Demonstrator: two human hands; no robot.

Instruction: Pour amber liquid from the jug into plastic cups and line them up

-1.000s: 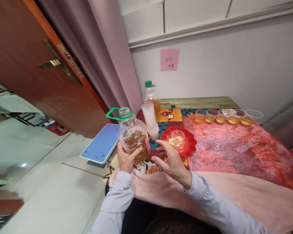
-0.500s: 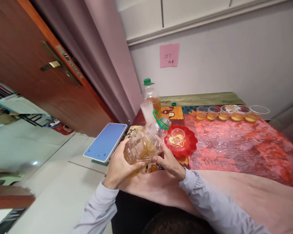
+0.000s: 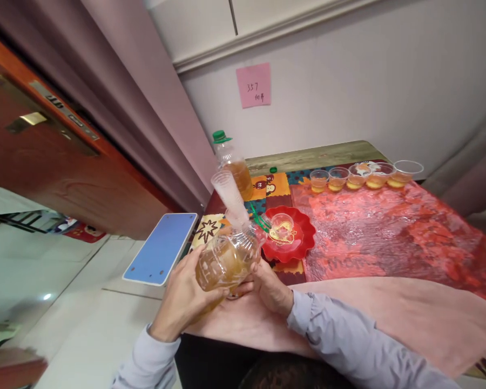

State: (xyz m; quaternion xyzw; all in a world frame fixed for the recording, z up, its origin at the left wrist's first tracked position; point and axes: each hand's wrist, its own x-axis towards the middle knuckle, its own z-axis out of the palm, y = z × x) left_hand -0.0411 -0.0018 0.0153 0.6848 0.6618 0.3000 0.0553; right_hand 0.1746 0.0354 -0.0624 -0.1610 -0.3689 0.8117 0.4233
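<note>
Both hands grip a clear plastic bottle (image 3: pixel 222 262) of amber liquid, tilted with its neck toward the right. My left hand (image 3: pixel 188 294) wraps the lower body, while my right hand (image 3: pixel 269 283) holds it near the shoulder. The open mouth, with a green ring handle (image 3: pixel 259 218), is over a clear plastic cup (image 3: pixel 282 226). That cup stands in a red scalloped dish (image 3: pixel 305 243). Whether liquid is flowing I cannot tell. Behind the held bottle is a leaning-looking stack of clear cups (image 3: pixel 229 194).
A second bottle (image 3: pixel 237 173) with a green cap stands behind the cup stack. Several cups with yellow liquid (image 3: pixel 356 181) line the far side of the red-covered table (image 3: pixel 372 232). A loose green cap (image 3: pixel 272 169) lies near the back. A blue-topped stool (image 3: pixel 162 246) is at left.
The held bottle has tipped further, its mouth lowering toward the cup in the red dish. My view has shifted, so the surroundings appear further left.
</note>
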